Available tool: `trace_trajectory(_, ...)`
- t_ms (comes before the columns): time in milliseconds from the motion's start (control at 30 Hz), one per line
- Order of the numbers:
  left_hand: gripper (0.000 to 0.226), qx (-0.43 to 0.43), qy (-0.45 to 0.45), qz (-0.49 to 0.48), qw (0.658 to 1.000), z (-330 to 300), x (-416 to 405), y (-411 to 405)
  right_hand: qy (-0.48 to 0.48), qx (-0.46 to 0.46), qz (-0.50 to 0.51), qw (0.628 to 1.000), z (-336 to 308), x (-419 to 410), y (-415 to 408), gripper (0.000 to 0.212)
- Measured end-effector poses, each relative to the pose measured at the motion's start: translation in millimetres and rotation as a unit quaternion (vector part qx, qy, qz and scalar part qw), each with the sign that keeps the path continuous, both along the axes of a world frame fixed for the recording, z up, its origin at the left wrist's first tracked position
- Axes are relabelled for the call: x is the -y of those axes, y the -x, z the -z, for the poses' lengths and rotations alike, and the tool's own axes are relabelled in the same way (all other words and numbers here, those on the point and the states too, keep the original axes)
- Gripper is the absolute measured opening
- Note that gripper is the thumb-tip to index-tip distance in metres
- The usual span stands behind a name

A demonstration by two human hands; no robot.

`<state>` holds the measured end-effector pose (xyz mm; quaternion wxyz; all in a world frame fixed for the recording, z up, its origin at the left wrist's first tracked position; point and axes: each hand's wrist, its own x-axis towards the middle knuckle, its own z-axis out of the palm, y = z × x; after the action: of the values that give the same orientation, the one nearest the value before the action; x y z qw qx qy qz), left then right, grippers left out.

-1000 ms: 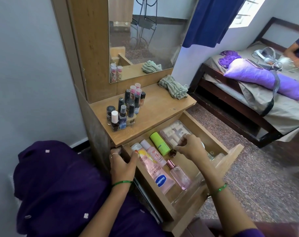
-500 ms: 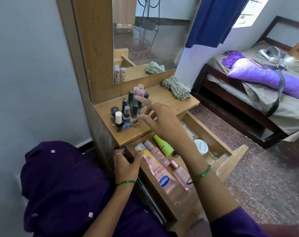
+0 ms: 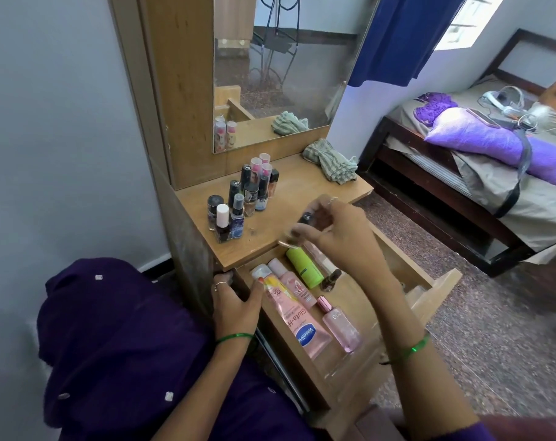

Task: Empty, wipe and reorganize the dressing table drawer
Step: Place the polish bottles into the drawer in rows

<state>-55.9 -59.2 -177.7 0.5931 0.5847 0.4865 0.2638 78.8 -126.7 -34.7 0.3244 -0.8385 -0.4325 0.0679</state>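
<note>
Wooden drawer (image 3: 407, 259) is standing pulled open with tubes (image 3: 294, 313) inside; right hand (image 3: 337, 237) is pinching a small dark bottle (image 3: 306, 218) above the surface (image 3: 286, 218), left hand (image 3: 235, 300) is gripping the drawer's edge: set the bottle upright beside the standing bottles (image 3: 241, 198).

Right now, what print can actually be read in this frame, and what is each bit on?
"Vaseline": blue oval on the pink lotion tube lying in the drawer.
"Gluta-H": partial, running up that same tube; the rest is cut off.
"DO2": uncertain reading, on the clear pink perfume bottle beside it.
The orange-and-white tube shows print too blurred to read.
Labels on the small bottles on the tabletop are too small.
</note>
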Motion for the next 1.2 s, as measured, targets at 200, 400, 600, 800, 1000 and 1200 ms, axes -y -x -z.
trace_trajectory(200, 0.054, -0.012, -0.011, -0.009, 1.0, -0.5, 0.9, -1.5, 0.078, -0.018, 0.096, 0.992, 18.5, 41.3, -27.3, 0.019)
trace_trajectory(400, 0.055, -0.013, -0.013, -0.01, 1.0, -0.7, 0.8, -2.4, 0.123, -0.043, 0.157, 0.979, 38.1, 60.3, -37.3, 0.027)
trace_trajectory(600, 0.053, -0.011, -0.015, -0.007, 1.0, 0.4, 0.6, -1.8, 0.066, -0.063, 0.186, 0.978, 28.8, 68.0, -44.2, 0.024)
trace_trajectory(800, 0.055, -0.014, -0.014, -0.005, 1.0, 1.3, -0.9, -0.5, 0.097, -0.048, 0.236, 0.966, 41.2, 72.5, -55.1, 0.024)
trace_trajectory(1000, 0.054, -0.016, -0.014, -0.003, 1.0, 2.1, 0.8, -0.8, 0.18, -0.065, 0.229, 0.954, 69.6, 68.2, -54.6, 0.027)
trace_trajectory(1200, 0.053, -0.016, -0.014, -0.005, 1.0, 0.5, 1.1, -1.1, 0.204, -0.069, 0.231, 0.949, 77.2, 65.0, -50.2, 0.025)
